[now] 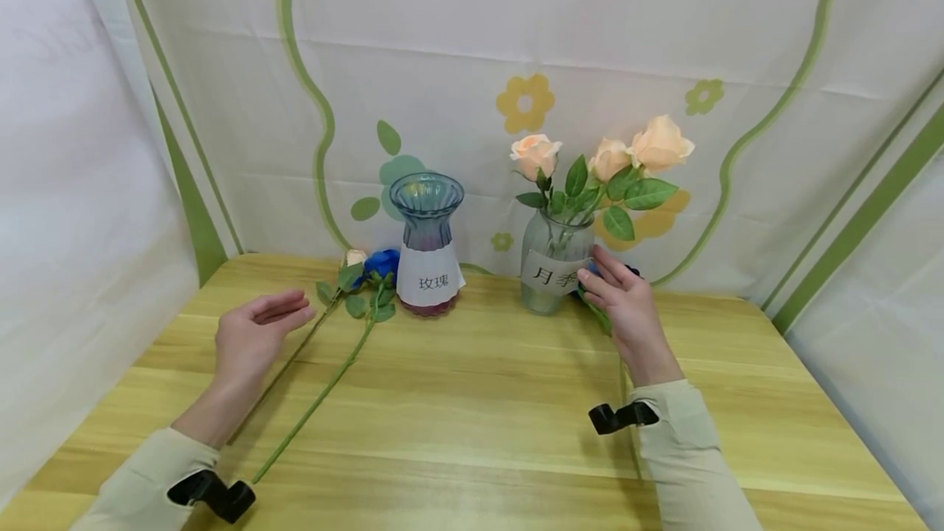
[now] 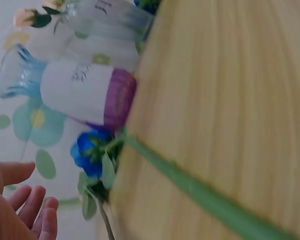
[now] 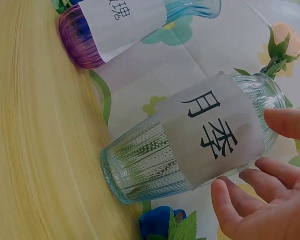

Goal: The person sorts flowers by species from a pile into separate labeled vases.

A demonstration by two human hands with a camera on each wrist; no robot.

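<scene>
My right hand (image 1: 630, 310) is at the right side of a clear ribbed glass vase (image 1: 542, 301), its fingers relaxed around that side without a grip; whether they touch the glass I cannot tell. Several peach roses (image 1: 661, 144) stand in this vase, which bears a white paper label (image 3: 209, 130) with dark characters. Over the table's left side my left hand (image 1: 254, 334) hovers with loosely bent fingers and nothing in them. Near it lie a blue rose (image 1: 381, 263) and a pale peach rose (image 1: 356, 257), stems toward me.
A blue-to-purple glass vase (image 1: 430, 228) with a white label stands left of the clear one. Another blue rose (image 3: 157, 222) lies beside the clear vase, partly behind my right hand in the head view. A patterned white cloth (image 1: 442, 15) backs the wooden table (image 1: 472, 424).
</scene>
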